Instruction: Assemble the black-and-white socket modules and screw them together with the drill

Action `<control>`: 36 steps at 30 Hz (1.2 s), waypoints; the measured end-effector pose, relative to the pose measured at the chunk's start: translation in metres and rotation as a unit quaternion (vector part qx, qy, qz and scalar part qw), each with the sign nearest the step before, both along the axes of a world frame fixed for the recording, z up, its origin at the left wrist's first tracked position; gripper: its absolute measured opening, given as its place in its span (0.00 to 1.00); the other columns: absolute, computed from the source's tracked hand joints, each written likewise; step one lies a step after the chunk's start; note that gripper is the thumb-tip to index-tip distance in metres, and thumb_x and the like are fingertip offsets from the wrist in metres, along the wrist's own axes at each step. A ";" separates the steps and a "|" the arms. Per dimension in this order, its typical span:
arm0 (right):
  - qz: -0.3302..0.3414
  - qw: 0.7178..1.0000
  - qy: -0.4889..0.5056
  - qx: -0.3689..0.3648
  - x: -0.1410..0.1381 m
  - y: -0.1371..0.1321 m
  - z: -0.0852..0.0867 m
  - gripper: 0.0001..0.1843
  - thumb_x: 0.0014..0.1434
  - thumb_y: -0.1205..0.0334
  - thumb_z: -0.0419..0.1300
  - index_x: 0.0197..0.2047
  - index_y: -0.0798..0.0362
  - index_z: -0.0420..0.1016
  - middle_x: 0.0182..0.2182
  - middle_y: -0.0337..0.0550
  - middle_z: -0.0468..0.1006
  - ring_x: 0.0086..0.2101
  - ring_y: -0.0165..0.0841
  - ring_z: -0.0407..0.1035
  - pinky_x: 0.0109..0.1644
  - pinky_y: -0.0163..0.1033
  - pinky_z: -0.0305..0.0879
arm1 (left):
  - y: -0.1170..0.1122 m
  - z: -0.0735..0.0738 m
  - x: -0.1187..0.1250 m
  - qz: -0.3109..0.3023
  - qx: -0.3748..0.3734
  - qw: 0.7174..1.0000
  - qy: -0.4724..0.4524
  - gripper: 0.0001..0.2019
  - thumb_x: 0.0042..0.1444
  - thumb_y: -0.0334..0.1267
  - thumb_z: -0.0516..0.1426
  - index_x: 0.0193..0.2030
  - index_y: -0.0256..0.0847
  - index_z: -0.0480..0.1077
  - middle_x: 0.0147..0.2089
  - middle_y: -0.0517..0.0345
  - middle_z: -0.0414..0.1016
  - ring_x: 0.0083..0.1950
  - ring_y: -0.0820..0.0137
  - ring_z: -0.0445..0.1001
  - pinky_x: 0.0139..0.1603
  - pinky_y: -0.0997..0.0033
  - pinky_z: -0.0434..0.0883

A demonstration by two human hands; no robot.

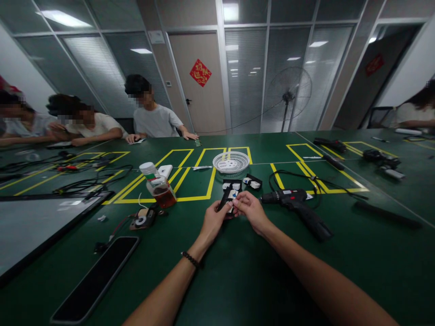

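Near the middle of the green table, my left hand [215, 219] is closed around a small black part with white pieces [233, 194]. The kind of part is not clear. My right hand [250, 209] meets it from the right, thumb and finger pinched at the white piece, where a bit of blue shows; what sits in the pinch is hidden. Just beyond the fingers lies a similar black-and-white part [252, 182]. A black cordless drill [288, 199] rests on its side close to my right hand, chuck pointing left.
A white plastic basket [231, 170] stands beyond my hands. To the left are a bottle of brown liquid [159, 185], a small speaker-like device [142, 219] and a black phone [98, 276]. A black rod [387, 215] lies right. Several people sit across the table.
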State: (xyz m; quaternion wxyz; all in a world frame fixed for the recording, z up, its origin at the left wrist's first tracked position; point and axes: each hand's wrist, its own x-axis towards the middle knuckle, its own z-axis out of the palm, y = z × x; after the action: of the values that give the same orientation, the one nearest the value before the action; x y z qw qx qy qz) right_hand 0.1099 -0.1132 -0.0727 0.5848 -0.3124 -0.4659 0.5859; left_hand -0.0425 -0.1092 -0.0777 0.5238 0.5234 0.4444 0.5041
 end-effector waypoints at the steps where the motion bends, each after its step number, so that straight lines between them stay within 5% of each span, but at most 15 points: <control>1: -0.001 1.000 0.005 0.000 0.000 0.000 0.000 0.14 0.54 0.54 0.67 0.39 0.49 0.71 0.28 0.36 0.76 0.27 0.30 0.71 0.31 0.36 0.70 | 0.000 0.000 0.001 -0.001 0.001 1.000 -0.003 0.22 0.50 0.52 0.63 0.43 0.33 0.74 0.38 0.49 0.78 0.37 0.64 0.77 0.38 0.64 0.77; 13: -0.025 1.000 0.003 -0.010 0.001 -0.001 -0.001 0.12 0.55 0.54 0.67 0.34 0.52 0.72 0.26 0.37 0.76 0.27 0.29 0.71 0.31 0.34 0.66 | 0.000 0.007 -0.001 -0.056 -0.033 0.998 -0.012 0.23 0.53 0.50 0.62 0.49 0.34 0.74 0.43 0.47 0.78 0.41 0.65 0.78 0.44 0.65 0.77; 30: 0.013 1.000 0.014 -0.010 -0.002 -0.004 0.001 0.12 0.56 0.53 0.66 0.35 0.52 0.72 0.28 0.38 0.77 0.28 0.30 0.72 0.34 0.37 0.70 | 0.002 0.008 -0.005 -0.051 -0.067 0.996 -0.038 0.21 0.53 0.51 0.61 0.43 0.32 0.76 0.37 0.48 0.78 0.37 0.66 0.77 0.40 0.65 0.77; 36: -0.019 0.999 -0.039 0.024 -0.001 -0.002 0.002 0.12 0.56 0.53 0.66 0.34 0.52 0.72 0.25 0.36 0.75 0.26 0.31 0.71 0.32 0.37 0.70 | 0.002 0.009 -0.004 -0.047 -0.067 0.996 -0.028 0.21 0.53 0.50 0.62 0.43 0.33 0.76 0.37 0.48 0.79 0.37 0.66 0.77 0.39 0.67 0.77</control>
State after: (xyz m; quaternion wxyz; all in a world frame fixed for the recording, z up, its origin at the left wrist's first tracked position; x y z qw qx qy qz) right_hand 0.1092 -0.1156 -0.0706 0.5848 -0.3299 -0.4961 0.5505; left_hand -0.0466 -0.1077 -0.0689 0.5932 0.4931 0.4370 0.4625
